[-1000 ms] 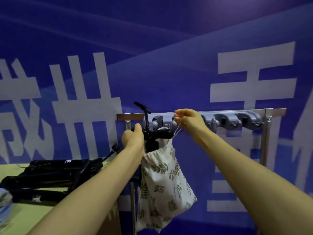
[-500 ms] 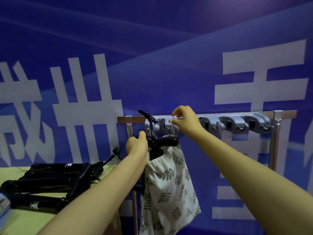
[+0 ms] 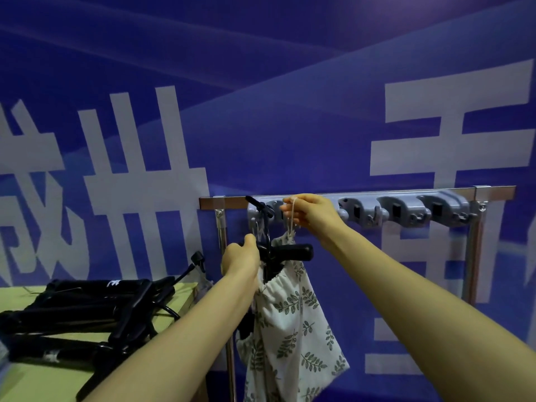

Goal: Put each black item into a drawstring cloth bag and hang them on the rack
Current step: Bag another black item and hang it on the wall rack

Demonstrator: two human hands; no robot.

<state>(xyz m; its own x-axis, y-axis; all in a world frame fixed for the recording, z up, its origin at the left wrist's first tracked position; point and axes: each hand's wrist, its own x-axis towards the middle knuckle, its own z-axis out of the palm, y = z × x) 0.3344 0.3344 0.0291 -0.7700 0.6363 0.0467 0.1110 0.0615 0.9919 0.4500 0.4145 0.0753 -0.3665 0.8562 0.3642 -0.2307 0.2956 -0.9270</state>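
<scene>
Brought closer to the left hooks since a moment ago, the cord (image 3: 291,216) is pinched in the right hand (image 3: 311,211), right at the rack (image 3: 400,208). That hand is nearer than the left hand (image 3: 240,256), which is curled round the black item (image 3: 290,252). The bag (image 3: 293,323) is hung lengthwise below both hands.

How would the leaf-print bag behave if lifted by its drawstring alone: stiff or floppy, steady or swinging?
Probably floppy: the leaf-print bag sags in soft folds. Likely top-heavy, since the black handle sticks out above the cloth. Hung from the thin drawstring in the right hand, it may swing.
</scene>
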